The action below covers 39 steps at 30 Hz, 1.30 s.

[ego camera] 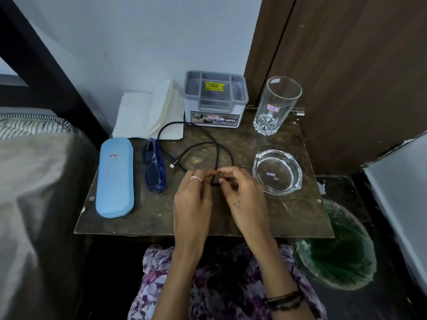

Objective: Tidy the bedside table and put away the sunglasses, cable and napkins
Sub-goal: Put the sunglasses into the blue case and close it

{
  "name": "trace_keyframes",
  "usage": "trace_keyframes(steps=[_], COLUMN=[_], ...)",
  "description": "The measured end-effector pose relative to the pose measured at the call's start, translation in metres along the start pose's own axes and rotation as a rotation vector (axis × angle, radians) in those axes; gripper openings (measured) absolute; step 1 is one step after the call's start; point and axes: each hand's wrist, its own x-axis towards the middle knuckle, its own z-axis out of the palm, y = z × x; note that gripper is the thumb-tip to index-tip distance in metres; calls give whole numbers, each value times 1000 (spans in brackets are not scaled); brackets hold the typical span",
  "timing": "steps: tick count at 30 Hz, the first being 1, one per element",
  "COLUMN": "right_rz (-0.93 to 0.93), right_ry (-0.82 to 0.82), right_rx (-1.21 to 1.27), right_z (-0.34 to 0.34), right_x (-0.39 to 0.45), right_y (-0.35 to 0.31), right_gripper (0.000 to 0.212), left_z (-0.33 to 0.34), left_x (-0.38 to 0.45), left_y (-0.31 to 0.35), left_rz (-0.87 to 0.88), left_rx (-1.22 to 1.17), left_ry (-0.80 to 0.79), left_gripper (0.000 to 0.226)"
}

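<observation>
Both hands meet over the middle of the bedside table [288, 213], and between their fingertips they pinch one bend of the black cable [217, 155]. The left hand [193, 199] and the right hand [245, 195] are both closed lightly on this bend, with the thumbs and first fingers touching the cord. The rest of the cable lies in loose loops behind the hands, and its free plug rests just beside the blue sunglasses [154, 168]. The step in hand seems to be folding the cable into a small bundle. To do it well, I think one hand should hold the first fold firmly while the other draws the loose cord in, loop after loop, all of equal length, so that nothing twists. The pull should be slow, because the far part of the cable passes near the grey box [216, 100] and the white napkins [150, 112], and a fast pull could drag the napkins. The glass ashtray [277, 172] stands close to the right hand, so the elbow should stay low. The sunglasses lie folded between the cable and the light blue case [115, 177], which is shut.
</observation>
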Motion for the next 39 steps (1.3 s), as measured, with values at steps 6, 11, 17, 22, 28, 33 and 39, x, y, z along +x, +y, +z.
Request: trace_keyframes(steps=[6,11,17,22,28,33,39], right_rz=[-3,41,25,16,54,59,-82], right_ry=[36,103,107,100,81,86,-7], right_rx=[-8,97,98,89,126,226,256], right_z=[11,21,22,22,20,20,41], right_x=[-1,-6,-7,-8,-6,0,-1], right_y=[-1,8,9,10,7,-15,-55], right_gripper=[19,19,19,19,19,15,14], left_z=[-5,-6,-5,-5,-8,-24,-54], left_x=[-1,-1,-1,-1,-1,1,10], left_y=[-8,-18,-19,-19,-17,-8,-19], left_rz=[-86,-131,-108,-113,-113,-63,18], left_rx=[-130,-166,-132,-120,-126,-112,268], left_ry=[62,69,49,42,61,165,332], left_gripper=[26,27,23,23,24,23,20])
